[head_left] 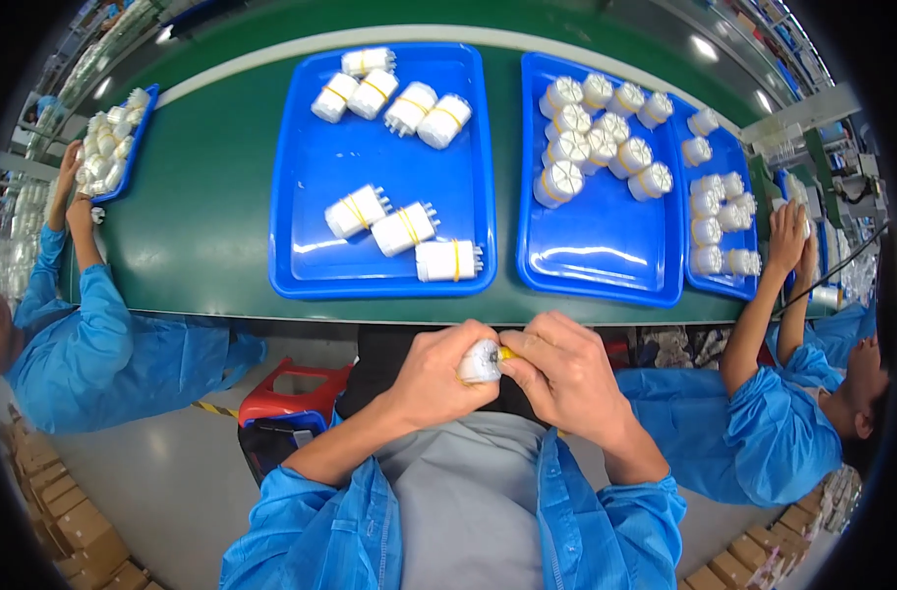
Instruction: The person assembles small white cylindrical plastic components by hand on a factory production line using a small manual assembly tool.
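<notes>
In front of my body, just off the table's near edge, my left hand [436, 379] is closed around a small white cylindrical part [479, 364]. The part's dark-marked end faces my right hand. My right hand [571, 376] pinches a small yellow piece [507, 353] against that end; most of this piece is hidden by the fingers. Beyond my hands, a blue tray [320, 162] holds several white cylinders [404, 228] with yellow bands round them and short pegs at one end. They lie on their sides in two groups.
Right of that tray, a second blue tray [601, 265] holds many banded white cylinders, mostly upright. A third tray [723, 283] adjoins it. Co-workers in blue sit at both sides, the left one's hands at another filled tray [139, 147]. A red stool [291, 393] stands left of me.
</notes>
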Tool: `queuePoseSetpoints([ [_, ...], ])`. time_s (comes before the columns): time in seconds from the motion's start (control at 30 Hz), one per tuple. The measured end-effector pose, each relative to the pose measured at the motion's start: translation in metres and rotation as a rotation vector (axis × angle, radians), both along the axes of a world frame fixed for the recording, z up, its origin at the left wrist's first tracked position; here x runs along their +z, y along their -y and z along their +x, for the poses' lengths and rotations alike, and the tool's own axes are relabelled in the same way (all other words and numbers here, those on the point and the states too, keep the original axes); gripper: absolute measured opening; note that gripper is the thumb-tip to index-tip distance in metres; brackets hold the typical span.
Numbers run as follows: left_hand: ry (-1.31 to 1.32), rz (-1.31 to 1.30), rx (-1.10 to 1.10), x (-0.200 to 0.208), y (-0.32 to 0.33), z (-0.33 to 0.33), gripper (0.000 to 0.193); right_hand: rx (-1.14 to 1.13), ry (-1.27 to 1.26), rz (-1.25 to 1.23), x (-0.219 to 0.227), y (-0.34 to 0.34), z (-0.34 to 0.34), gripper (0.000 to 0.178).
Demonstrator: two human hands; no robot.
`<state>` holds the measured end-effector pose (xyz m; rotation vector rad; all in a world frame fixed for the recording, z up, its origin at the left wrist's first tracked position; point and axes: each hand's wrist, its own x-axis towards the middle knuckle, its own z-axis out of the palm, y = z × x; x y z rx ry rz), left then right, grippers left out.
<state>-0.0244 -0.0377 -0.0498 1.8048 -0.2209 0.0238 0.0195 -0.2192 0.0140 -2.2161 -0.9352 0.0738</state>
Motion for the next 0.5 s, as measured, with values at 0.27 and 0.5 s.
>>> queuePoseSetpoints([
  [0.27,0.038,0.095,-0.002,0.007,-0.009,-0.007,0.032,0.022,-0.048,0.117,-0.007,-0.001,-0.003,0.021],
  [0.5,0.313,0.328,0.295,0.076,-0.079,0.064,0.038,-0.266,-0.107,0.384,-0.013,0.012,-0.007,0.019],
])
